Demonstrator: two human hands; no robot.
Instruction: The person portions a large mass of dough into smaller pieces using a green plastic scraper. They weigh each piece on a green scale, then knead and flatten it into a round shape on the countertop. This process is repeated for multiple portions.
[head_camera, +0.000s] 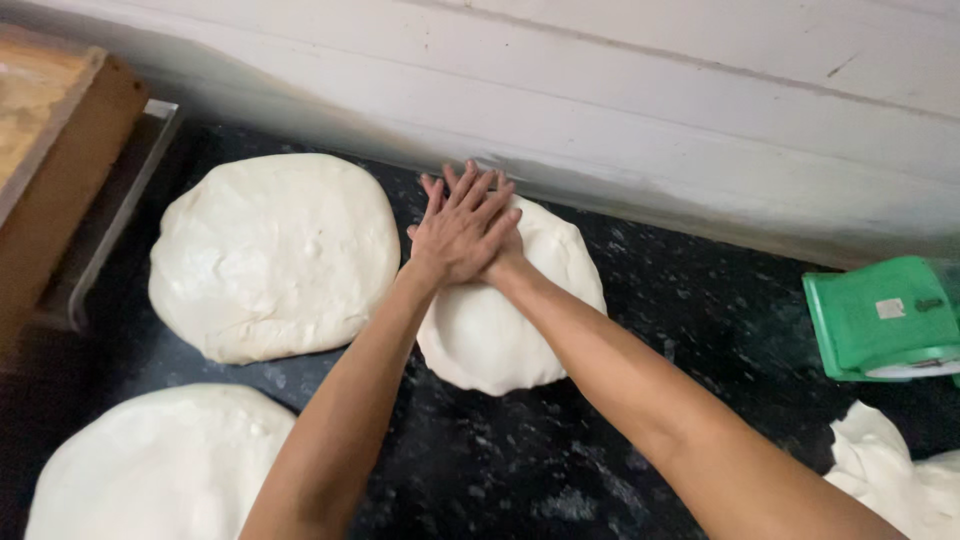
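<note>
My two hands are stacked on a round, flattened piece of white dough (490, 335) that lies on a dark speckled counter (700, 300). My left hand (462, 235) is on top, palm down, with its fingers spread towards the wall. Beneath it lies my right hand (511, 256), mostly covered; only its heel and a few fingertips show. Both press flat on the far part of the dough and neither grips anything. My forearms reach in from the bottom left and bottom right.
A larger dough round (275, 255) lies to the left, another (160, 465) at the bottom left, and a torn lump (890, 470) at the bottom right. A green scale (880, 315) stands at the right. A wooden box (50, 150) on a metal tray (110, 210) is at the left. A white wall (650, 100) runs behind.
</note>
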